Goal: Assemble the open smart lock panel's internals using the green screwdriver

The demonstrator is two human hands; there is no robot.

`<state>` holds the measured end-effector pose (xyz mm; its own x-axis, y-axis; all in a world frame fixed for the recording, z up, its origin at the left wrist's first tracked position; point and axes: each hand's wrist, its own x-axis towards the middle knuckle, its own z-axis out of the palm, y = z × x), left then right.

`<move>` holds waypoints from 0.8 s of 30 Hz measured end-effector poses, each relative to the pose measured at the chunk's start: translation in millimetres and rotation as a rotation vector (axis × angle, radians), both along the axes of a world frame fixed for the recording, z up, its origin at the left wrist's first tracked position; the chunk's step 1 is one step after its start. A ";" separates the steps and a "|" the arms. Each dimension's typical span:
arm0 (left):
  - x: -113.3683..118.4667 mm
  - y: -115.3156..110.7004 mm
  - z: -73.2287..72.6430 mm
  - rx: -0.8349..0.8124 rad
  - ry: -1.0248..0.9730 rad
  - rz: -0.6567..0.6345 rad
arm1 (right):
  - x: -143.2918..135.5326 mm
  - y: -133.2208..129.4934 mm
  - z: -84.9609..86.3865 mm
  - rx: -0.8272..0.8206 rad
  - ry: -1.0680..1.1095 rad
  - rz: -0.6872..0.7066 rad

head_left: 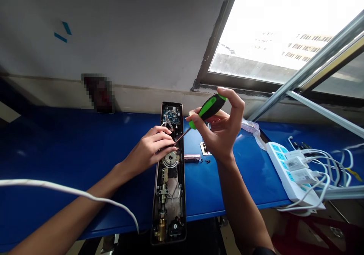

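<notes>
A long, open dark housing (176, 205) lies lengthwise over the front edge of the blue table, with a circuit board (171, 115), a round metal part (171, 159) and brass fittings inside. My right hand (221, 128) grips a green and black screwdriver (211, 108), its shaft slanting down left into the housing. Over the housing's upper middle rests my left hand (153, 144), fingers close together around the screwdriver's tip. Whether those fingers pinch a small part there cannot be made out.
Right of the housing are a reddish tube (192, 158), small dark screws (207, 161) and a small plate (203, 149). A white power strip (280, 171) with plugs and cables stands on the right. A white cable (71, 190) crosses above my left forearm.
</notes>
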<state>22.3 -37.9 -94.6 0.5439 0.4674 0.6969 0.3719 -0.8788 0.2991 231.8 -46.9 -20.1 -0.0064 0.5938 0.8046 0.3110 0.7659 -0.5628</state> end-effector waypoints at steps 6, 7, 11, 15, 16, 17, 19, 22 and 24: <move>-2.3 -2.9 -3.1 -0.050 -0.030 0.012 | -0.1 2.4 -3.8 0.011 0.016 -0.013; -2.6 -3.2 -3.2 -0.043 -0.033 0.015 | -0.3 2.3 -3.6 0.029 0.027 -0.006; -2.7 -3.8 -3.9 -0.031 -0.041 0.038 | -1.4 0.9 -2.3 0.056 0.090 0.037; -1.9 -5.1 -4.3 -0.029 -0.038 0.034 | -1.0 -0.4 -2.8 0.029 0.044 -0.026; -1.6 -5.7 -4.2 -0.028 -0.040 0.032 | -0.6 -0.6 -3.1 0.027 0.033 -0.033; -1.3 -6.4 -4.0 -0.028 -0.044 0.030 | -0.1 -0.8 -3.3 0.029 0.034 -0.033; -0.5 -7.6 -3.7 -0.035 -0.064 0.034 | 1.1 -1.0 -3.5 0.039 0.049 -0.021; 1.1 -9.1 -3.4 -0.070 -0.114 0.050 | 3.1 -1.2 -4.0 0.018 0.063 -0.016; 2.5 -10.4 -3.0 -0.113 -0.156 0.064 | 4.3 -1.2 -4.9 -0.004 0.073 -0.021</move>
